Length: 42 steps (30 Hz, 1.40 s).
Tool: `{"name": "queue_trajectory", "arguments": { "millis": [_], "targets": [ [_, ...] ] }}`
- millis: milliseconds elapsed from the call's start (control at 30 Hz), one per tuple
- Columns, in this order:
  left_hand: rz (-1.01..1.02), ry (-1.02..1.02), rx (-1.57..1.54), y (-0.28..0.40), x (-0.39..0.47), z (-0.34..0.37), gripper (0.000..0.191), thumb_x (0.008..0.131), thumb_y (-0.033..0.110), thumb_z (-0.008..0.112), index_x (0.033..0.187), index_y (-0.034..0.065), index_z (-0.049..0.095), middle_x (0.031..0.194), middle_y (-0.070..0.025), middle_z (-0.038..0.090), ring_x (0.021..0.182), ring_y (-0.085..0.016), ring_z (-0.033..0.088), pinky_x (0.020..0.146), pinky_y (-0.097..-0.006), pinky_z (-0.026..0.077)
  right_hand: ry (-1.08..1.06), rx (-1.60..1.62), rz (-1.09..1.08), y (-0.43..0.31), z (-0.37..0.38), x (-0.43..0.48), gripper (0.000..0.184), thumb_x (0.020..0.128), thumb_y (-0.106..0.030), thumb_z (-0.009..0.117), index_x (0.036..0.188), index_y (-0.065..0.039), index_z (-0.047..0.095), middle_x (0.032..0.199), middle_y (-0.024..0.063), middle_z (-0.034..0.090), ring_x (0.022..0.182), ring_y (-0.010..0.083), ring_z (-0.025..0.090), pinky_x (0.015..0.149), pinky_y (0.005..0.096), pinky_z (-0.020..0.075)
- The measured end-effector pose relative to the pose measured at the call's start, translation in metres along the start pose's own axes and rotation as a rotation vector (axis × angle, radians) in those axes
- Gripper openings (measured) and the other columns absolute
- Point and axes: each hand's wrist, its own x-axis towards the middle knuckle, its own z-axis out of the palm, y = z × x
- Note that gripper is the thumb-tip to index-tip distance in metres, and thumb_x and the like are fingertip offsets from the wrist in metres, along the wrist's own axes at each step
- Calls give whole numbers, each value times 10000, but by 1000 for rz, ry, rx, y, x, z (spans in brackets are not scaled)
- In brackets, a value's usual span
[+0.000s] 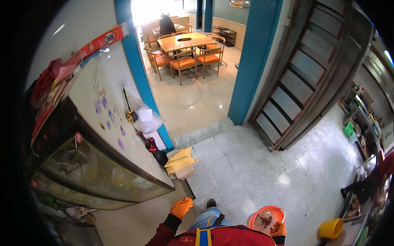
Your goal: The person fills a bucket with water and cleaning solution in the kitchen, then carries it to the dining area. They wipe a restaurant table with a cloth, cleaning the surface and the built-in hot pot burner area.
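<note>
My left hand (181, 208), in an orange rubber glove, hangs to the left of my leg with its fingers curled together and nothing visible in them. In a matching glove, my right hand (278, 229) is closed at the near right side of a red plastic bucket (251, 219), where its pale bail handle (284, 212) comes down. Inside the bucket are cloudy, sudsy water and a dark brown wet item (266, 220), perhaps a rag. My shoe (211, 203) is on the grey tile floor.
A doorway with blue jambs (248, 61) and a low step (203, 132) lies ahead. Beyond are a dining table (197, 41), chairs and a person (166, 24). Left stands a glass-front display cabinet (92, 172), with yellow cloths (181, 160) nearby. Another person (366, 184) and a yellow bucket (329, 229) are right.
</note>
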Motion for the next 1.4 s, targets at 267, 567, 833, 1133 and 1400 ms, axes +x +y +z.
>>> {"name": "queue_trajectory", "arguments": {
  "millis": [267,567,833,1133,1400],
  "targets": [
    [116,97,-1,166,123,26,345,1042,354,605,1178,42,658,1098,-54,721,988,-153,703,759,-252,490,-48,-98,-80,-135,189,30,150,892,-332,643,795,-223,612,661,-65,586,611,113,549,629,371,462],
    [240,338,-51,312,303,60,279,1020,186,628,1233,6,645,1120,-53,702,1037,-159,673,893,-276,530,-514,-355,192,-227,448,209,341,912,-210,572,609,-208,415,497,-52,395,347,101,313,337,277,297],
    [190,430,-93,425,399,93,262,1044,331,600,1153,100,659,1107,-35,701,1026,-165,681,842,-293,491,-559,-475,216,-289,708,245,371,892,-162,602,613,-201,361,502,-38,307,359,126,261,372,295,217],
    [185,535,-201,508,520,61,243,1044,313,598,1083,82,660,988,-22,691,927,-150,683,761,-257,478,-712,-534,34,-369,975,219,231,911,-199,642,703,-161,549,554,-9,537,403,137,439,467,334,447],
    [397,588,-334,586,685,-66,262,1033,308,629,1143,74,674,1058,-45,719,987,-175,701,822,-288,507,-593,-547,12,-353,1204,247,192,922,-268,674,764,-163,645,574,0,624,403,166,526,408,347,466]
  ]
}}
